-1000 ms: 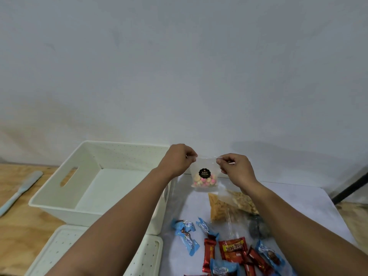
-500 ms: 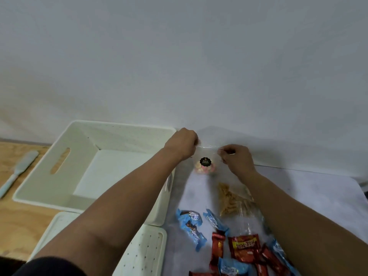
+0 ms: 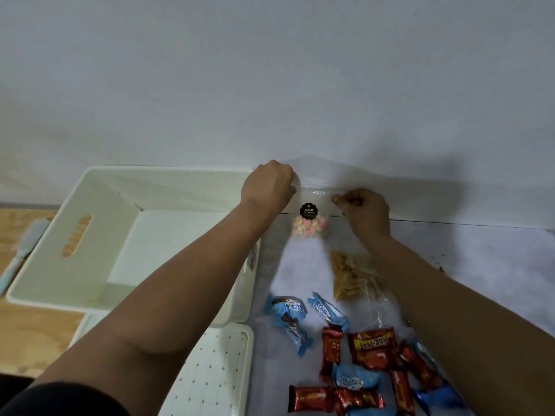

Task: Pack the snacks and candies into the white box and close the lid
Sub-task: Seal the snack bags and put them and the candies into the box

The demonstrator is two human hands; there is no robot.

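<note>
Clear plastic bag (image 3: 309, 214) of pastel biscuits w/ a black round label hangs between my two hands, past the right wall of the white box (image 3: 126, 235) and above the table's white cover (image 3: 450, 265). Left hand (image 3: 268, 186) has fingers curled, pinching the bag's top left corner; right hand (image 3: 362, 210) clenched on the top right corner. Bag is not in the box yet; box interior looks bare from what I can see. Lid (image 3: 216, 370) lies flat on the table near me, touching the box's front wall.

What could go wrong, imo:
- Grip is only on the thin top strip. If it's a zip seal not fully pressed, pulling the corners apart could pop it and biscuits spill onto the cover.
- Swinging left, the bag bottom may catch the box's right wall, slip from the pinch and drop outside.
- My right forearm hangs just over the bag of yellow sticks (image 3: 350, 277) and the red and blue wrapped candies (image 3: 372, 349); dragging it across could sweep some off the table edge.
- Fragile contents; dropping from height prob cracks them.
</note>
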